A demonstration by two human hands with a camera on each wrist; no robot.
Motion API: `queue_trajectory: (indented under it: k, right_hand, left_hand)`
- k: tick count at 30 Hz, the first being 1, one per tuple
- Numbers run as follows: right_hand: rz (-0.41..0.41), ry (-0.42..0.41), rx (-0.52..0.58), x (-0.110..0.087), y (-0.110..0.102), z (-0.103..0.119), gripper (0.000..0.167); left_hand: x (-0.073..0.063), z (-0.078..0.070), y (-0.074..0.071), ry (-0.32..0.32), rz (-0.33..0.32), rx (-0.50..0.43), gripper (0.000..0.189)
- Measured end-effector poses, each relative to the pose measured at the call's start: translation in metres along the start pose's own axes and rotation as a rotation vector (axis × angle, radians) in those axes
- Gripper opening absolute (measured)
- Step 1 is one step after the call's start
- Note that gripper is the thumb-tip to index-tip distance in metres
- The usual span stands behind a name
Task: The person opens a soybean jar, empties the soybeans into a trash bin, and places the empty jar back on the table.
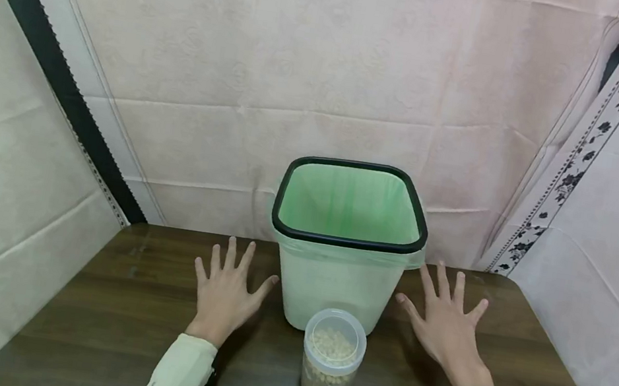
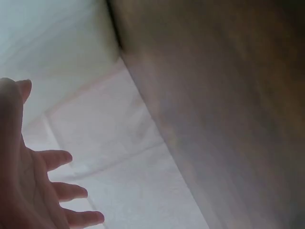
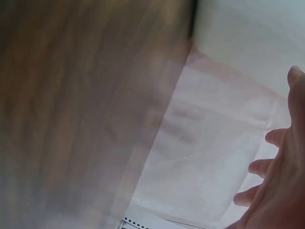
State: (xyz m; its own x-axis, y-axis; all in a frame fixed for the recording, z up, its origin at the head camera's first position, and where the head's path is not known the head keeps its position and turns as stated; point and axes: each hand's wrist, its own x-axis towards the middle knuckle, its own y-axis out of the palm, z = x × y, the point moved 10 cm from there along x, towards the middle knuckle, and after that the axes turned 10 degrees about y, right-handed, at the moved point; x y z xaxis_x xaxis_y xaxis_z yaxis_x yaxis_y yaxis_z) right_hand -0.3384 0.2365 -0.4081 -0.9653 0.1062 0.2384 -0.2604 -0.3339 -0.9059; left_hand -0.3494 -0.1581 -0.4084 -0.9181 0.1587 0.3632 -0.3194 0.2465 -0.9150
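A pale green bin (image 1: 335, 277) with a black rim stands upright at the far side of the table, with a thin translucent liner folded out under its rim. In front of it, overlapping it in the head view, is a clear plastic jar (image 1: 331, 360) partly filled with small pale pieces. My left hand (image 1: 226, 297) is left of the bin, fingers spread and holding nothing; the left wrist view shows its fingers (image 2: 69, 192) apart. To the bin's right, my right hand (image 1: 445, 327) is spread likewise, its thumb close to the bin; whether it touches cannot be told.
The dark wooden table (image 1: 84, 333) ends just behind the bin. White cloth (image 1: 283, 49) hangs behind it, and further cloth panels (image 1: 605, 264) close in both sides. A black strip (image 1: 58, 69) runs along the left panel's edge.
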Motion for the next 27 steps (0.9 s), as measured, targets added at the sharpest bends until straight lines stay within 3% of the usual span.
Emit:
queue_trajectory:
  k: [5, 12, 17, 19, 22, 27]
  right_hand:
    - [0.022, 0.002, 0.183, -0.024, -0.010, 0.015, 0.080]
    - [0.043, -0.009, 0.565, -0.067, -0.021, 0.038, 0.061]
    - [0.072, -0.040, 0.779, -0.098, -0.020, 0.048, 0.045]
    - [0.121, -0.089, 0.871, -0.109, -0.015, 0.057, 0.046]
    - [0.243, -0.149, 0.965, -0.121, -0.002, 0.074, 0.059]
    - [0.487, -0.053, 1.060, -0.126, 0.033, 0.087, 0.090]
  left_hand:
    - [-0.018, -0.010, -0.021, 0.007, -0.091, -0.114, 0.093]
    - [-0.046, -0.039, -0.047, 0.013, -0.173, -0.397, 0.067]
    - [-0.061, -0.072, -0.056, 0.131, -0.227, -0.666, 0.050]
    - [-0.067, -0.087, -0.058, 0.214, -0.252, -0.765, 0.047]
    - [-0.071, -0.108, -0.056, 0.315, -0.240, -0.891, 0.049]
    - [-0.071, -0.135, -0.040, 0.318, -0.129, -1.051, 0.060]
